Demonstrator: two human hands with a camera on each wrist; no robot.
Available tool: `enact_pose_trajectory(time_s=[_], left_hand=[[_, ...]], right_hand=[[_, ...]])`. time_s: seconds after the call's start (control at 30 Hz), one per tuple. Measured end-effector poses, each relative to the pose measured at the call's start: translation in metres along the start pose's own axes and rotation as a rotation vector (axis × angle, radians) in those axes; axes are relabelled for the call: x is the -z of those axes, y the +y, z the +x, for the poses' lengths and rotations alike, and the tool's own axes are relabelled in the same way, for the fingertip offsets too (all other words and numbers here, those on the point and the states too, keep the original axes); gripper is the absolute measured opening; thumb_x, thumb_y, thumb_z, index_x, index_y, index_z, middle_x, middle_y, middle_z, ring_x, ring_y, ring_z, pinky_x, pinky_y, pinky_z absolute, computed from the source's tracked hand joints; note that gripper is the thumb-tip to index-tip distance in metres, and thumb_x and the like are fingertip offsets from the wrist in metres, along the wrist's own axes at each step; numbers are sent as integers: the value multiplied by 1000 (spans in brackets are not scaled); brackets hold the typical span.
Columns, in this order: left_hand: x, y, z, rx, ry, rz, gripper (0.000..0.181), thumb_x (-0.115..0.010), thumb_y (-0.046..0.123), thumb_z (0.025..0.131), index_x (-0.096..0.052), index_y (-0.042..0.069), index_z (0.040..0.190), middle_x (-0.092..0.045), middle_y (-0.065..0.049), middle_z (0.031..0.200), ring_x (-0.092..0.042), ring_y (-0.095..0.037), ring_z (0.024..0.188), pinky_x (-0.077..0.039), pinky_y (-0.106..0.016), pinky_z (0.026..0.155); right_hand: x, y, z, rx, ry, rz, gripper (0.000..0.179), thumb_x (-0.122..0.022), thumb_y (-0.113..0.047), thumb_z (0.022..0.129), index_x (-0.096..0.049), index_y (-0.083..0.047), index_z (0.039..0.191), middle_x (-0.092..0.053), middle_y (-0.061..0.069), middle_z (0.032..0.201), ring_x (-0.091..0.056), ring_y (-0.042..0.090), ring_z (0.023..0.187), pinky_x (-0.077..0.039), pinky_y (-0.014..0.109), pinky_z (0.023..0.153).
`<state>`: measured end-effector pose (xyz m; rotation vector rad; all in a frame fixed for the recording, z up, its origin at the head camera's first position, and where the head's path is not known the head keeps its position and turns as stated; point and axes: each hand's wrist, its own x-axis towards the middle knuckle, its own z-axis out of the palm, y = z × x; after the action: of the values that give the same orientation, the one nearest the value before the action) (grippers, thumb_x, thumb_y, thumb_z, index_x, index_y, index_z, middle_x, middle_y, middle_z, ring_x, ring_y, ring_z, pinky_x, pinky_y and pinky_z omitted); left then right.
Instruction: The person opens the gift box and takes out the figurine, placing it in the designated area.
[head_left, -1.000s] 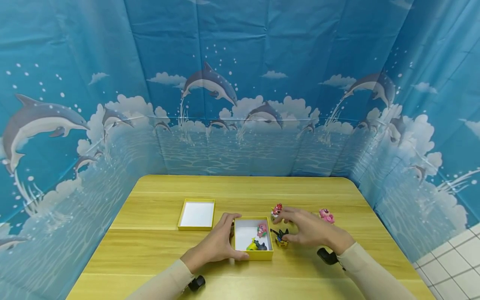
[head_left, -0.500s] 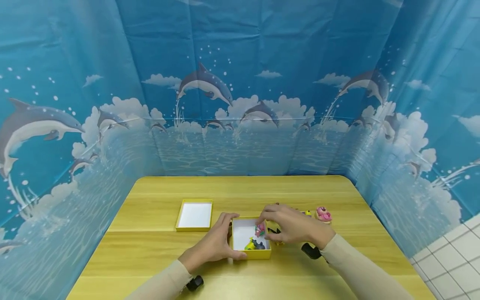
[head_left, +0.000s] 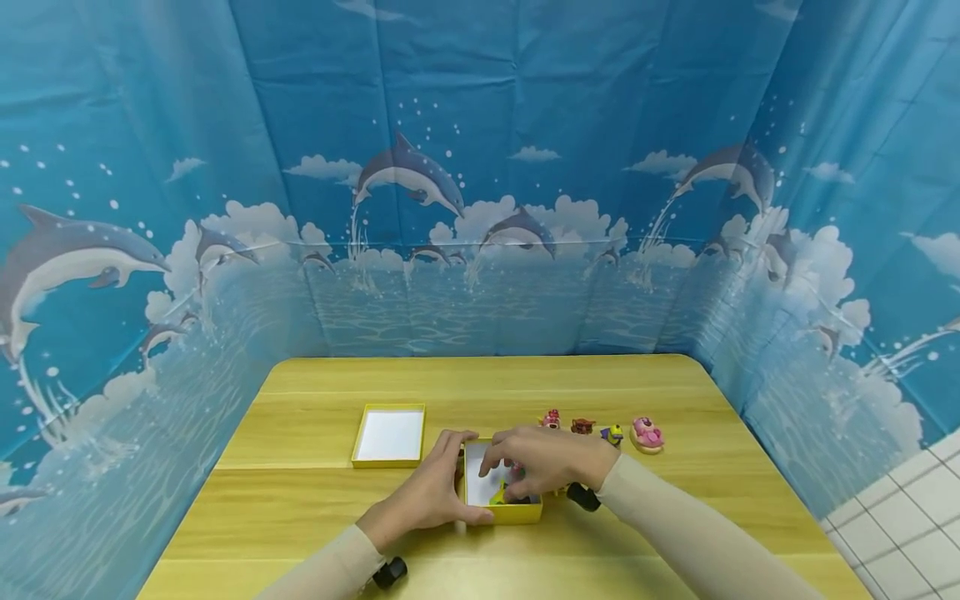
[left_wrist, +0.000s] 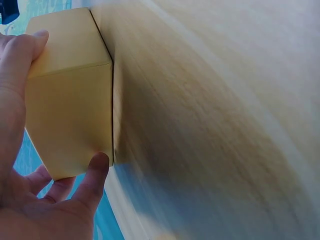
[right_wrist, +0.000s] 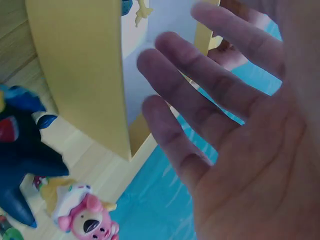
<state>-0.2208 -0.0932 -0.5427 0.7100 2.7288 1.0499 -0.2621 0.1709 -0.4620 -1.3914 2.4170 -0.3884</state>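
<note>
My left hand grips a small yellow box with a white inside, thumb on its front corner and fingers round the left side. In the left wrist view, fingertips press the box's plain outer wall. My right hand reaches over the right rim into the box, fingers spread and loosely bent, thumb close to a yellow toy figure. A dark figure and a pink one in the box are mostly covered by that hand. Beside the box stands a dark toy figure, seen in the right wrist view.
A shallow yellow lid, white inside, lies left of the box. Behind my right hand stand a pink bear figure, a reddish-brown figure, a purple-and-yellow one and a pink bear on a pale ring.
My right hand has moved left, from the figures beside the box to over its inside. Figures behind it have come into sight. The left hand keeps its grip on the box.
</note>
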Motion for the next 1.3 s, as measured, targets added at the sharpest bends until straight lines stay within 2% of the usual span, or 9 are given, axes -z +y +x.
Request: enact_pose_trajectory(time_s=[0.13, 0.37, 0.57, 0.8, 1.13, 1.3], left_hand=[[-1, 0, -1, -3, 1, -9, 126, -99, 70, 85, -36, 15, 179, -46, -10, 172, -61, -24, 144, -57, -50, 121], [-2, 2, -2, -15, 11, -5, 125, -100, 68, 85, -37, 12, 178, -48, -11, 169, -61, -21, 134, -59, -47, 116], [-3, 0, -2, -10, 14, -10, 126, -100, 68, 85, -36, 13, 179, -48, -10, 170, -62, -22, 134, -59, -47, 116], [-3, -1, -1, -14, 16, -2, 127, -100, 70, 84, -37, 13, 178, -47, -12, 172, -62, -24, 139, -59, -50, 117], [0, 0, 0, -12, 4, -5, 126, -99, 69, 85, -36, 13, 179, -47, -11, 170, -61, -20, 129, -60, -45, 112], [-2, -2, 0, -10, 5, -21, 125, -99, 70, 86, -36, 15, 179, -47, -8, 170, -60, -19, 133, -59, -44, 114]], right_hand=[[-1, -2, 8, -23, -64, 37, 35, -91, -19, 105, -84, -21, 139, -83, -6, 136, -76, 7, 109, -63, 23, 96], [-2, -1, 18, -30, -138, 58, 28, -90, -13, 104, -87, -19, 132, -87, -6, 124, -77, 2, 99, -63, 18, 90], [-8, 2, 27, -66, -149, 57, 23, -88, -14, 107, -86, -21, 129, -86, -4, 115, -74, -3, 92, -63, 20, 88], [-7, 3, 31, -119, -146, 58, 21, -81, -11, 111, -86, -21, 129, -85, -5, 111, -73, -1, 89, -64, 22, 85], [-5, 7, 33, -100, -154, 97, 19, -80, -12, 112, -86, -20, 128, -84, -6, 115, -75, 1, 95, -64, 21, 90], [-7, 10, 33, -85, -162, 131, 17, -82, -10, 111, -87, -21, 122, -84, -6, 112, -75, 1, 95, -63, 20, 89]])
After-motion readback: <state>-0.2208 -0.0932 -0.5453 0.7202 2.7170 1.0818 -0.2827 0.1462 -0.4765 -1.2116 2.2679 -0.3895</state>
